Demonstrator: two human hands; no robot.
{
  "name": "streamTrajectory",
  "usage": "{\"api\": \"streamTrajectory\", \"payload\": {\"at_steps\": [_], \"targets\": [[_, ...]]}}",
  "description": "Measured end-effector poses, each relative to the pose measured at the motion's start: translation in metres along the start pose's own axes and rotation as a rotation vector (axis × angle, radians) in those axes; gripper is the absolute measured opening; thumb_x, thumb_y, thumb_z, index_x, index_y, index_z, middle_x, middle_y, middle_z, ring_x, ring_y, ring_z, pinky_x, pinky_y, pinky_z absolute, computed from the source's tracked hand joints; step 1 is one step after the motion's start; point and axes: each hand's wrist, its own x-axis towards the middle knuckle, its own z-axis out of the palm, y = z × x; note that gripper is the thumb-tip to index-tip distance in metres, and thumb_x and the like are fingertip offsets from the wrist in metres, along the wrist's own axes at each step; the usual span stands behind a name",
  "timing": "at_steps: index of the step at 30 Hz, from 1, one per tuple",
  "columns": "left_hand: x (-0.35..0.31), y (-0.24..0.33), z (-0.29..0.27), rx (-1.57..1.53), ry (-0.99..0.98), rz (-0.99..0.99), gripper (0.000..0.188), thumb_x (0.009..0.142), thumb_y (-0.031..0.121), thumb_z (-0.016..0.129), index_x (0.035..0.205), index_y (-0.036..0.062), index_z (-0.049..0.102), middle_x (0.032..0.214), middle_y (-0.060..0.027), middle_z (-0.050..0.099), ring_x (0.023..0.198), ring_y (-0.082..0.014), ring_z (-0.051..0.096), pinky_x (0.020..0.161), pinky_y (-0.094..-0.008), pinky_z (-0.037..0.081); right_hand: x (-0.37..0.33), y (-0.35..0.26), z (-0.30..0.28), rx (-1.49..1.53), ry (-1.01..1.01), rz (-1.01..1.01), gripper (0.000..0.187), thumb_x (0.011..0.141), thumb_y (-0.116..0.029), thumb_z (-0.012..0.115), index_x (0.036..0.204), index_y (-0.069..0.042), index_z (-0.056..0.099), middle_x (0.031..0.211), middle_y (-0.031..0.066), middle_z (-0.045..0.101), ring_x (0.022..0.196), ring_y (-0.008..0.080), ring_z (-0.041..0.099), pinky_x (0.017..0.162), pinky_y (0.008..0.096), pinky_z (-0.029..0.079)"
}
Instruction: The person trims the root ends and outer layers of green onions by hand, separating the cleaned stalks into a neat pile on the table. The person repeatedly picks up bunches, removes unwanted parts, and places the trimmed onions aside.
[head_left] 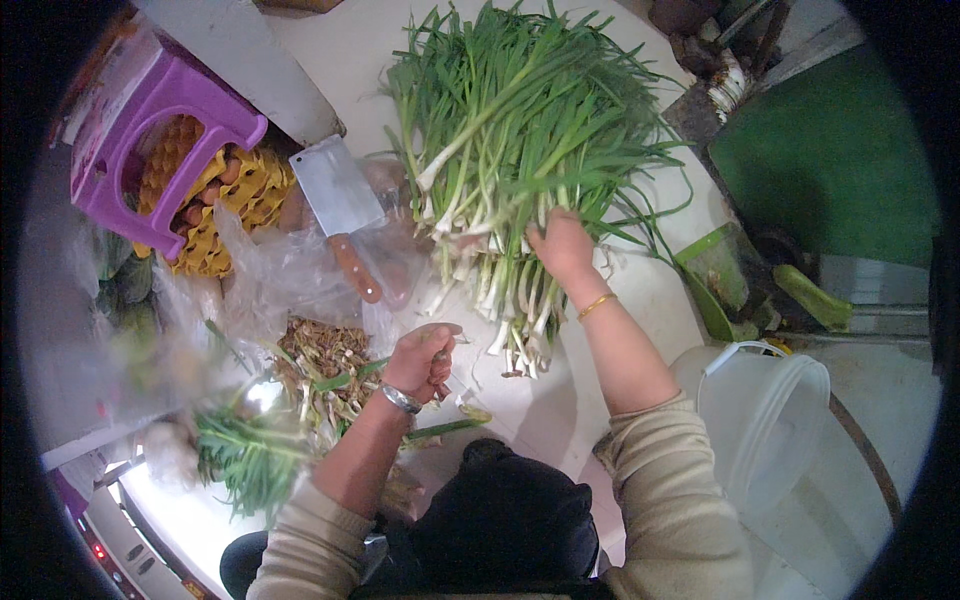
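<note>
A big heap of green garlic (540, 110), with long green leaves and white root ends toward me, lies across the white table (420, 400). Over the right part of the stalks, my right hand (565, 248) is closed at the white lower stems; its fingertips are partly hidden among them. My left hand (422, 362) is held in a fist in front of the heap. Something thin and pale shows by its thumb, too small to name. Left of that fist is a mound of brown peelings and trimmed skins (325, 355).
A cleaver (340, 190) with a wooden handle lies on clear plastic bags. Beyond it are a purple stool (165, 130) and egg trays (255, 190). More greens (250, 455) sit at lower left. A white bucket (770, 420) stands at right, near a green panel (830, 150).
</note>
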Motion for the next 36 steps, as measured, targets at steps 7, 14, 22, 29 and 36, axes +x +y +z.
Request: {"api": "streamTrajectory", "payload": {"at_steps": [7,14,22,29,36], "targets": [[0.0,0.001,0.014,0.101,-0.014,-0.029,0.031,0.088,0.025,0.052,0.105,-0.001,0.053,0.074,-0.0022,0.051,0.045,-0.0054,0.034,0.036,-0.0202,0.028,-0.025,0.006,-0.009,0.91,-0.348,0.354,0.015,0.074,-0.012,0.058,0.081,0.0,0.054,0.068,0.0087,0.056,0.056,0.0193,0.054,0.051,0.0302,0.045],[0.028,-0.005,0.047,0.225,0.048,0.021,0.033,0.088,0.029,0.053,0.104,-0.0003,0.053,0.067,-0.0027,0.052,0.04,-0.0078,0.037,0.032,-0.0225,0.028,-0.107,-0.017,0.003,1.436,-0.418,0.441,0.013,0.08,-0.009,0.06,0.083,0.003,0.057,0.073,0.0066,0.058,0.059,0.0129,0.055,0.056,0.0247,0.048],[0.052,0.002,0.043,0.174,0.217,0.179,0.019,0.085,0.018,0.057,0.096,0.0025,0.055,0.071,-0.002,0.054,0.042,-0.0067,0.037,0.036,-0.0217,0.027,-0.145,-0.036,0.002,1.188,-0.576,0.288,0.013,0.084,-0.008,0.056,0.09,0.004,0.058,0.078,0.0087,0.061,0.064,0.0133,0.059,0.06,0.0259,0.051],[0.036,0.013,0.04,0.108,0.101,0.134,0.019,0.08,0.011,0.057,0.098,0.0031,0.056,0.076,-0.0047,0.056,0.044,-0.0067,0.038,0.039,-0.0222,0.029,-0.14,-0.039,0.005,1.433,-0.262,0.346,0.014,0.085,-0.015,0.052,0.085,-0.002,0.056,0.071,0.0032,0.053,0.057,0.0116,0.05,0.051,0.0245,0.043],[0.037,0.002,0.047,0.955,0.171,0.531,0.027,0.076,0.02,0.065,0.092,-0.0018,0.06,0.081,-0.0125,0.065,0.081,-0.0185,0.06,0.077,-0.0284,0.045,-0.089,-0.04,0.004,1.041,-0.3,0.287,0.024,0.087,-0.026,0.053,0.081,-0.003,0.055,0.062,-0.0013,0.045,0.052,0.007,0.038,0.046,0.0227,0.031]]}}
